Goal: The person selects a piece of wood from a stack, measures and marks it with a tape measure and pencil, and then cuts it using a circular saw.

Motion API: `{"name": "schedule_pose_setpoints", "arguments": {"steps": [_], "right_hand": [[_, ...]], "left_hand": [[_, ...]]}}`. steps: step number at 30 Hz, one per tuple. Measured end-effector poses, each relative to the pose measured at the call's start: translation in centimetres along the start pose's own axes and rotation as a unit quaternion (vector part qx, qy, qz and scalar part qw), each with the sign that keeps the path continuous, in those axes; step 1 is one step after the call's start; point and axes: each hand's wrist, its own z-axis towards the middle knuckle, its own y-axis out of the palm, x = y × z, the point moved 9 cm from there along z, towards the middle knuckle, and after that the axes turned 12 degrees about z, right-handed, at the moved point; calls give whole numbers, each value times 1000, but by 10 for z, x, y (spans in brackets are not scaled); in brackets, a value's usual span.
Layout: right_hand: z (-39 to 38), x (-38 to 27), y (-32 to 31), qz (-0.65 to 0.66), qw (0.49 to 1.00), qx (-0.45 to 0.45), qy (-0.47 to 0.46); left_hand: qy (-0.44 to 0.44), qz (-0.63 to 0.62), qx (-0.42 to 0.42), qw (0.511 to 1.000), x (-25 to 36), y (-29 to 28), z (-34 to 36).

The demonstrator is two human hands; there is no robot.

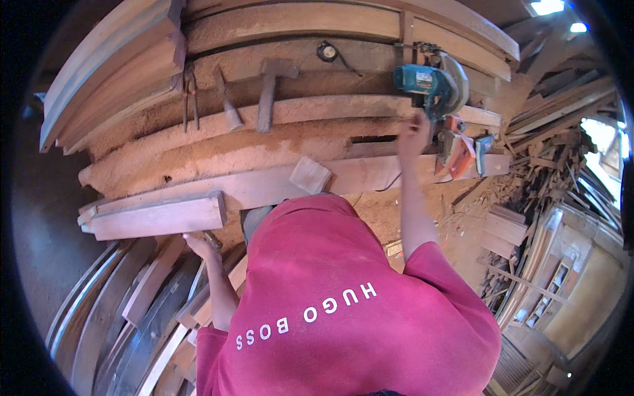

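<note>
My left hand [203, 247] is at the near edge of a thick wooden block [158, 219], its fingers stretched toward the lower face. They seem to touch it, but a grip does not show. The block lies lengthwise on the left end of a long plank [264, 187]. Farther off to the right, my right hand [414, 134] is closed just below a teal circular saw [426, 80]. Whether the fingers wrap a part of the saw or something small is hidden. Beside that hand lies an orange and teal power tool [459, 152]. A small square wood offcut [310, 175] rests on the plank in front of me.
On the sawdust-covered bench lie a hammer [267, 92], a chisel [228, 99], pincers [191, 99] and a round tape measure [327, 51]. Stacked boards [119, 72] rise at the far left. More boards [125, 317] lean at lower left. Scrap wood [528, 178] is piled on the right.
</note>
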Motion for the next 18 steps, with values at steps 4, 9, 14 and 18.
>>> {"name": "schedule_pose_setpoints", "arguments": {"steps": [4, 9, 14, 18], "right_hand": [[31, 40, -56, 25, 990, 131, 41], [27, 10, -4, 23, 998, 22, 60], [7, -2, 155, 3, 976, -213, -34], [45, 25, 254, -172, 942, -284, -57]], "left_hand": [[60, 298, 1, 953, -32, -28, -15], [-6, 340, -41, 939, -30, -2, -74], [51, 399, -169, 900, -35, 18, -86], [71, 428, -230, 871, 14, 55, -83]]}}
